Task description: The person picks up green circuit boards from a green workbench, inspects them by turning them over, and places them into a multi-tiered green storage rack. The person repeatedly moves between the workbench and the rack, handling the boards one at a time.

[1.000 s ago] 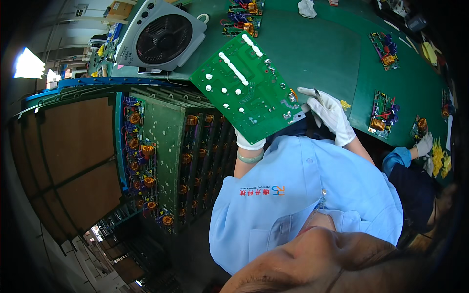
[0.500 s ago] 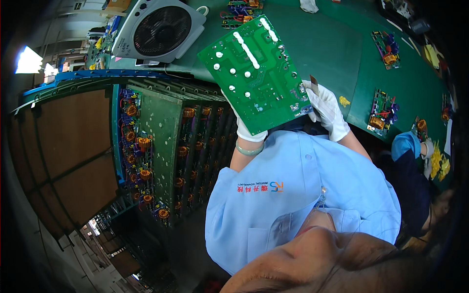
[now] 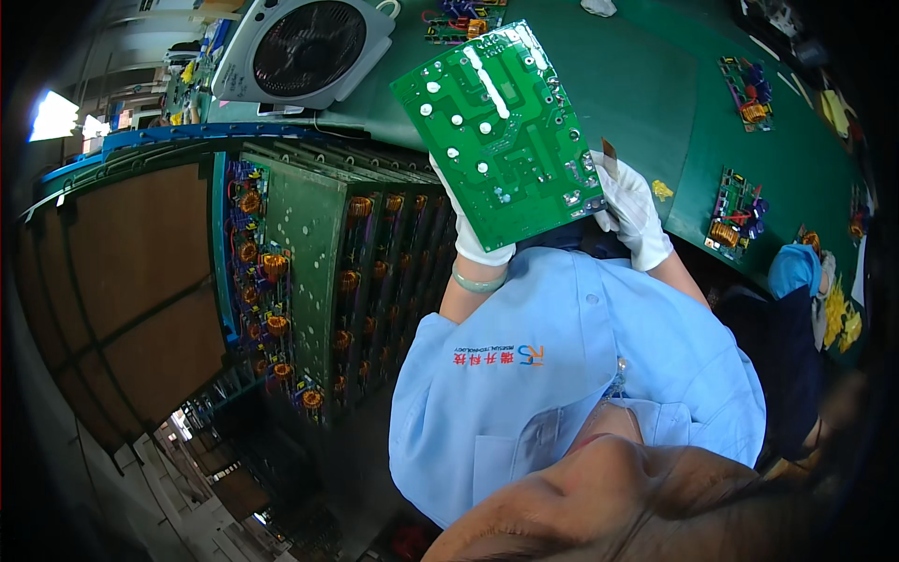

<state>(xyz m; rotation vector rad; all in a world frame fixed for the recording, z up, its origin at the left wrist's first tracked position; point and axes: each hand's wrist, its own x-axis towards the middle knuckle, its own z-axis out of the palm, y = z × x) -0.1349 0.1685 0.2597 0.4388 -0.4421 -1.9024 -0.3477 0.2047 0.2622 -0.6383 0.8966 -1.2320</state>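
Note:
A green circuit board (image 3: 515, 173) is tilted up before my chest, its solder side facing the camera. White strips and round white dots stand out on it, and its top corner catches a glare. My gloved left hand (image 3: 479, 239) grips the board's left and lower edge, with most of its fingers hidden behind it. At the right edge is my gloved right hand (image 3: 629, 211), its fingers closed round a thin, flat, brownish blade-like piece (image 3: 610, 150) that sticks up above them. These fingers are close to the board's lower right corner; whether they touch it I cannot tell.
A grey box fan (image 3: 309, 51) stands at the back left of the green bench (image 3: 637, 94). Several populated boards (image 3: 735, 215) lie rightward, near yellow scraps (image 3: 662, 190). At my left is a green rack (image 3: 304, 215) filled with boards. A co-worker's sleeve (image 3: 794, 272) reaches in at right.
The board has shifted slightly up and right and changed tilt, bringing glare onto its top corner. My right hand has moved slightly right with the blade-like piece. The co-worker's sleeve has also shifted right.

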